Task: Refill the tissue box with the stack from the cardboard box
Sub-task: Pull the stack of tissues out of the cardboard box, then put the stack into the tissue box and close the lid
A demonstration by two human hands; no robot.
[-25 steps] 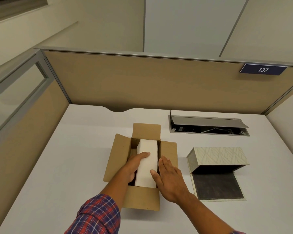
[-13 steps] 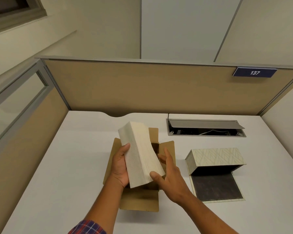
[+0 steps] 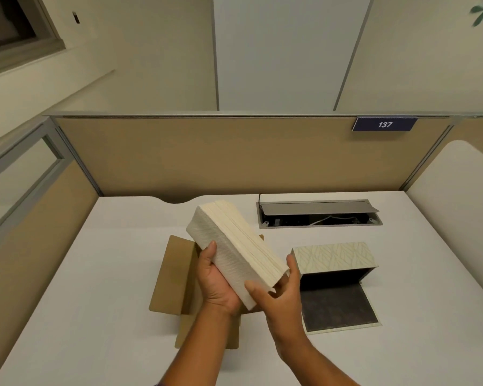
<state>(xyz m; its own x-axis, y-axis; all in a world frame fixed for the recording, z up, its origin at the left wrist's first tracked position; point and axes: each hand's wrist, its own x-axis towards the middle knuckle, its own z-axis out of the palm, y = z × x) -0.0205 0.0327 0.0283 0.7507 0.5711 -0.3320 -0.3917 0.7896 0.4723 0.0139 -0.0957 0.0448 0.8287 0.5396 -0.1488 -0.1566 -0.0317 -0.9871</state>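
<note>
Above the cardboard box (image 3: 170,277), tissue stack (image 3: 234,252) between both hands, tilted.

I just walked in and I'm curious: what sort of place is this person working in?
Most likely an office cubicle. A tan partition walls in a white desk, a numbered plate reading 137 hangs on the partition, and a cable hatch is set into the desktop.

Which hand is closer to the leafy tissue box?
Right. The right hand sits just beside the tissue box; the left hand is farther away, across the tissue stack both hold.
</note>
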